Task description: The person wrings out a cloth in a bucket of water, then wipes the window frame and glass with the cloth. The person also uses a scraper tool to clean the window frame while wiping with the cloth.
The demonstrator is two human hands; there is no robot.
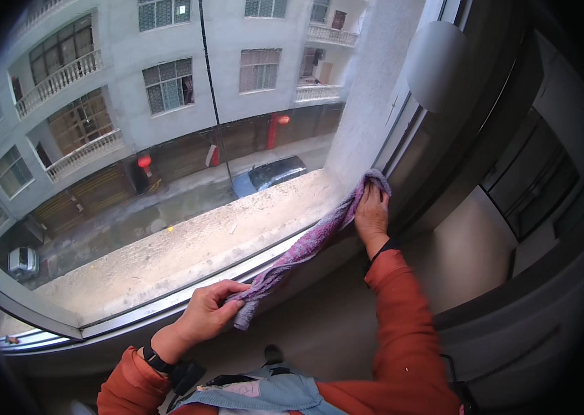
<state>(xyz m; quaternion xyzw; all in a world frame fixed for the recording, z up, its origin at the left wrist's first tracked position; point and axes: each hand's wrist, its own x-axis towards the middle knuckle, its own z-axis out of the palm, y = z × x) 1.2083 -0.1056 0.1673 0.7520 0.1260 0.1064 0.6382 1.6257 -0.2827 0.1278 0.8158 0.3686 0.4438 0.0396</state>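
Observation:
A purple and grey cloth (302, 246) stretches, loosely twisted, along the bottom rail of a metal window frame (183, 300). My left hand (209, 314) pinches its lower left end between thumb and fingers, and a short piece hangs below the grip. At the frame's right corner my right hand (372, 212) presses on the other end, its fingers on the bunched cloth. Both wrists carry dark bands, and both arms wear orange-red sleeves. The window glass (167, 155) stands beyond the cloth.
Outside lies a rough, pale ledge (188, 249), with a street, a parked blue car (271, 174) and a building with balconies below and across. A blurred pale oval (436, 66) covers part of the right frame. At the left, a vertical frame bar (22, 295) meets the rail.

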